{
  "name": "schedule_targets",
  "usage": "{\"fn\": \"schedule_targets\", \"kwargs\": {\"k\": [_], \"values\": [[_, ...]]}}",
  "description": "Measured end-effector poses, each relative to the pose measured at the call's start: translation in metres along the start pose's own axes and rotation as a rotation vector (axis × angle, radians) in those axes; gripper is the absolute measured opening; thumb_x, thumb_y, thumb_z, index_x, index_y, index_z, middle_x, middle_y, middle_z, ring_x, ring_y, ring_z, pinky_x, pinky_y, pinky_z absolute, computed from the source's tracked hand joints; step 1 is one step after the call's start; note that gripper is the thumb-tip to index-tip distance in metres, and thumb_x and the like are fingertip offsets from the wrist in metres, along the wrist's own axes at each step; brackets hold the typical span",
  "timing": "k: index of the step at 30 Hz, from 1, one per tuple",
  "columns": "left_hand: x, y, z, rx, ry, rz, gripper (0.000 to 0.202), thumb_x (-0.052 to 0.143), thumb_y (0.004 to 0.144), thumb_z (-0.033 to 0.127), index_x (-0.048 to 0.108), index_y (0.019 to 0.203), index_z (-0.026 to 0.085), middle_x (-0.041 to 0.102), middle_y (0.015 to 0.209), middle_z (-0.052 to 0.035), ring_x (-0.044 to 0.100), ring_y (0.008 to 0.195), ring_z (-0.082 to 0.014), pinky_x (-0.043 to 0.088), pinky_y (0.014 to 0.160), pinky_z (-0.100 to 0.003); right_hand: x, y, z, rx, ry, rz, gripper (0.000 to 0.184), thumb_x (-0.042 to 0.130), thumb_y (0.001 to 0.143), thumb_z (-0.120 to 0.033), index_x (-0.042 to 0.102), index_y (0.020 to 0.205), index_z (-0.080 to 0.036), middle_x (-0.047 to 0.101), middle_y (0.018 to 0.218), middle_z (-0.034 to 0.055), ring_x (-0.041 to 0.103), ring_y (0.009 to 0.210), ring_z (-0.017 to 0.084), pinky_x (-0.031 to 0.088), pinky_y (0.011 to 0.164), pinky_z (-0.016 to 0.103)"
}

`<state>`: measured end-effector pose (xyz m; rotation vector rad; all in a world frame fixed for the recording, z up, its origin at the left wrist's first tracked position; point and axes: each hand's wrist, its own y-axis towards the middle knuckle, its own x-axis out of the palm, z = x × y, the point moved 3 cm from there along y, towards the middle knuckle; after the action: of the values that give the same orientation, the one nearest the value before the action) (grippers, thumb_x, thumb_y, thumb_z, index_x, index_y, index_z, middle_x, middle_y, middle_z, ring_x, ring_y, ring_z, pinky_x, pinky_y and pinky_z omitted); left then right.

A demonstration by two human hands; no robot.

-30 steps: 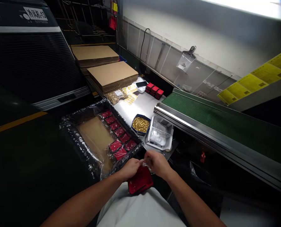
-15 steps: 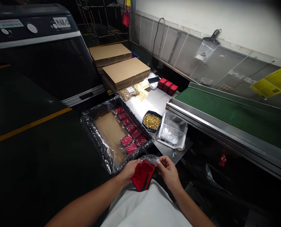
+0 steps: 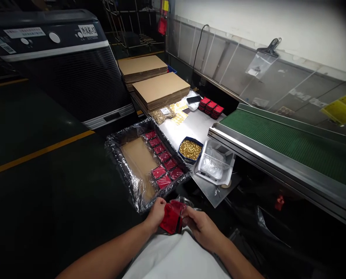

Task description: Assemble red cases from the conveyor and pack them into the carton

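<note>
A small red box [image 3: 171, 219] in a clear plastic bag sits between both hands, just over my lap. My left hand [image 3: 156, 212] grips its left side with curled fingers. My right hand [image 3: 200, 226] pinches the right side and the bag's edge. Just ahead stands a cardboard box lined with clear plastic [image 3: 123, 170]; bagged red boxes [image 3: 163, 162] lie in a row along its right side.
On the steel table [image 3: 190, 126] are a blue dish of small gold parts [image 3: 190, 149], a white tray of clear bags [image 3: 215, 162], stacked red boxes [image 3: 211, 106] and flat cardboard piles [image 3: 158, 87]. A green conveyor [image 3: 280, 143] runs on the right, a dark machine [image 3: 62, 73] on the left.
The red box has gone further into the clear bag and turned more upright. Both hands have closed in on it, lower and nearer my lap. The view has shifted slightly.
</note>
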<state>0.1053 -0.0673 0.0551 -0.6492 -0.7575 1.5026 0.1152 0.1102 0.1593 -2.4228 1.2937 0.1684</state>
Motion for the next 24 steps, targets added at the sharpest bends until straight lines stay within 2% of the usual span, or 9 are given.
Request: {"fn": "schedule_targets", "kwargs": {"k": [2, 6, 10, 13, 15, 17, 20, 22, 24], "values": [[0.002, 0.004, 0.003, -0.031, 0.016, 0.049, 0.021, 0.058, 0.09, 0.03, 0.048, 0.077, 0.017, 0.047, 0.061, 0.0053, 0.046, 0.052, -0.0104, 0.038, 0.05, -0.023, 0.002, 0.003, -0.009, -0.049, -0.145, -0.008, 0.015, 0.046, 0.093, -0.025, 0.056, 0.104, -0.024, 0.064, 0.087, 0.002, 0.058, 0.076, 0.017, 0.041, 0.07, 0.028], [0.005, 0.009, 0.026, -0.081, 0.005, -0.061, 0.026, 0.051, 0.091, 0.044, 0.049, 0.089, 0.018, 0.056, 0.071, 0.0006, 0.056, 0.056, -0.0148, 0.048, 0.053, -0.029, -0.003, 0.009, -0.003, -0.006, -0.325, 0.075, 0.048, 0.062, 0.086, -0.044, 0.048, 0.129, -0.029, 0.058, 0.11, 0.0074, 0.058, 0.081, 0.02, 0.043, 0.071, 0.032], [0.004, -0.002, 0.049, 0.054, 0.063, -0.153, 0.03, 0.059, 0.082, 0.049, 0.052, 0.083, 0.02, 0.059, 0.075, -0.0018, 0.057, 0.06, -0.0177, 0.044, 0.052, -0.028, -0.015, 0.021, 0.027, 0.107, -0.257, 0.25, 0.023, 0.048, 0.095, -0.038, 0.061, 0.109, -0.026, 0.057, 0.095, 0.0042, 0.056, 0.079, 0.018, 0.043, 0.072, 0.032], [0.005, -0.021, 0.053, 0.237, 0.079, -0.147, 0.035, 0.073, 0.075, 0.046, 0.052, 0.068, 0.019, 0.051, 0.072, 0.0004, 0.049, 0.07, -0.0147, 0.04, 0.062, -0.024, -0.018, 0.031, 0.041, 0.096, -0.154, 0.34, 0.022, 0.047, 0.095, -0.036, 0.063, 0.104, -0.023, 0.059, 0.087, 0.0031, 0.055, 0.079, 0.018, 0.043, 0.074, 0.031], [0.008, -0.032, 0.049, 0.279, 0.054, -0.199, 0.041, 0.078, 0.07, 0.049, 0.053, 0.063, 0.018, 0.05, 0.071, 0.0004, 0.045, 0.072, -0.0143, 0.039, 0.064, -0.023, -0.016, 0.036, 0.041, 0.062, -0.064, 0.374, 0.024, 0.047, 0.096, -0.038, 0.064, 0.102, -0.021, 0.061, 0.087, 0.0029, 0.054, 0.078, 0.017, 0.043, 0.073, 0.03], [0.01, -0.036, 0.044, 0.205, -0.002, -0.255, 0.051, 0.074, 0.067, 0.064, 0.055, 0.066, 0.018, 0.051, 0.068, 0.0, 0.045, 0.064, -0.0141, 0.035, 0.055, -0.024, -0.012, 0.039, 0.035, 0.035, 0.034, 0.378, 0.028, 0.047, 0.096, -0.041, 0.064, 0.103, -0.021, 0.063, 0.086, 0.0023, 0.052, 0.073, 0.016, 0.042, 0.069, 0.028], [0.011, -0.03, 0.04, -0.033, -0.152, -0.365, 0.076, 0.042, 0.072, 0.088, 0.061, 0.084, 0.016, 0.061, 0.076, -0.007, 0.057, 0.063, -0.0193, 0.04, 0.049, -0.026, 0.0, 0.04, 0.022, 0.007, 0.168, 0.335, 0.031, 0.047, 0.096, -0.044, 0.064, 0.111, -0.021, 0.066, 0.087, 0.0018, 0.054, 0.072, 0.015, 0.042, 0.068, 0.026], [0.013, -0.025, 0.042, -0.149, -0.26, -0.448, 0.084, 0.031, 0.076, 0.087, 0.064, 0.094, 0.012, 0.067, 0.085, -0.0136, 0.065, 0.074, -0.0248, 0.052, 0.06, -0.033, 0.011, 0.043, 0.016, 0.001, 0.241, 0.266, 0.032, 0.051, 0.095, -0.044, 0.065, 0.111, -0.021, 0.067, 0.089, 0.0023, 0.057, 0.076, 0.016, 0.045, 0.069, 0.026], [0.014, -0.017, 0.045, -0.173, -0.335, -0.464, 0.077, 0.037, 0.08, 0.081, 0.064, 0.098, 0.012, 0.07, 0.088, -0.0153, 0.067, 0.079, -0.0264, 0.056, 0.072, -0.038, 0.02, 0.047, 0.018, 0.035, 0.272, 0.242, 0.032, 0.053, 0.093, -0.046, 0.066, 0.108, -0.02, 0.066, 0.082, 0.0022, 0.058, 0.07, 0.015, 0.045, 0.063, 0.026]]}}
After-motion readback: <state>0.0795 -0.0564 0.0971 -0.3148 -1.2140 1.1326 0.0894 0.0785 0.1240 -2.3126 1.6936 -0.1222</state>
